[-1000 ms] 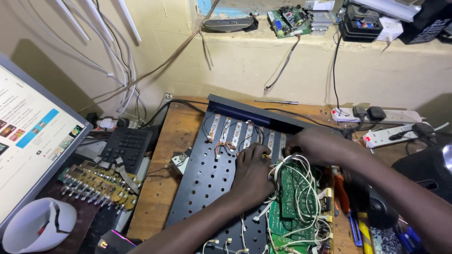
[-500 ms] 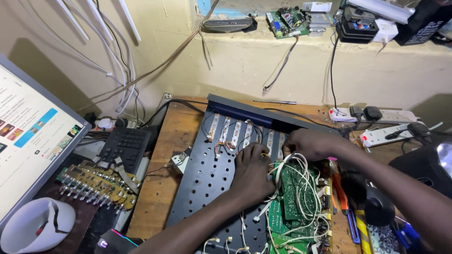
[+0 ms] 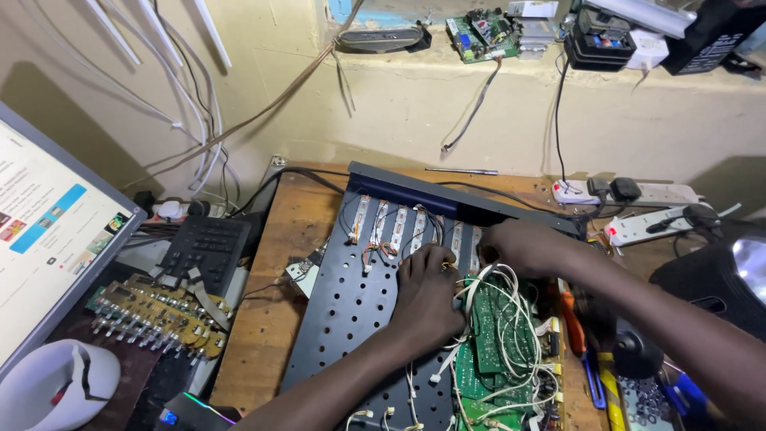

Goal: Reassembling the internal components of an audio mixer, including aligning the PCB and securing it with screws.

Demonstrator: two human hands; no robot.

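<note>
Fingers of left hand [image 3: 427, 291] lie flat, holding nothing, right hand [image 3: 519, 246] pinching thin white wires [image 3: 503, 299] at frame centre over green circuit board [image 3: 499, 343] in perforated dark metal chassis [image 3: 351, 311]; wires look limp, light, fragile, so grip connectors.

Beige wall [image 3: 263, 88], cluttered ledge [image 3: 511, 64], wooden bench [image 3: 299, 239].
</note>
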